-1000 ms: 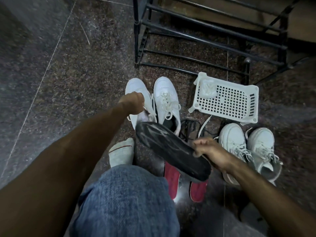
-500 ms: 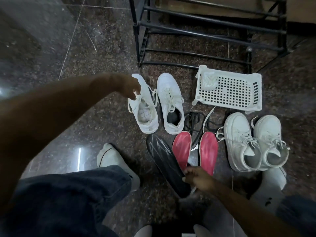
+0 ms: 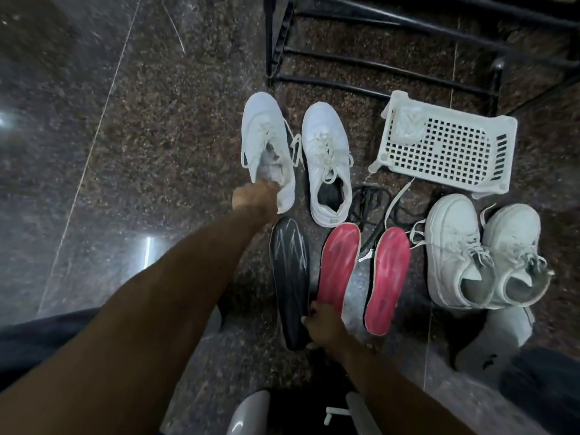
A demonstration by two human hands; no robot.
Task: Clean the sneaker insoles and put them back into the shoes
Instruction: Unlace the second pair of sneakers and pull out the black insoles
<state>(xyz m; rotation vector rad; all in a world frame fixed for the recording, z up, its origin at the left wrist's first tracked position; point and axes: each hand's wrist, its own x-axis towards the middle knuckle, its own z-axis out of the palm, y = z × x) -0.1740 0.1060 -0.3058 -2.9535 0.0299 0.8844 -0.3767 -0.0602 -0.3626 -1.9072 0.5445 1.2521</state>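
Note:
A black insole point(image 3: 290, 277) lies flat on the floor, and my right hand point(image 3: 323, 324) holds its near end. Beside it on the right lie two red insoles point(image 3: 340, 265) point(image 3: 389, 277). My left hand point(image 3: 255, 197) grips the heel of a white sneaker point(image 3: 266, 146), whose inside looks pale. Its partner sneaker point(image 3: 328, 161) stands to the right with a dark insole inside. A second white pair point(image 3: 452, 246) point(image 3: 514, 252) stands at the right.
A white perforated plastic basket point(image 3: 445, 146) lies behind the second pair, with a crumpled white cloth point(image 3: 408, 120) in it. Black and white laces point(image 3: 373, 205) lie loose between the shoes. A black metal shoe rack point(image 3: 376, 48) stands at the back. My socked foot point(image 3: 499, 334) is at the right.
My right hand lowered the black insole onto the floor beside the red ones. My left hand moved from the white sneaker's side to its heel.

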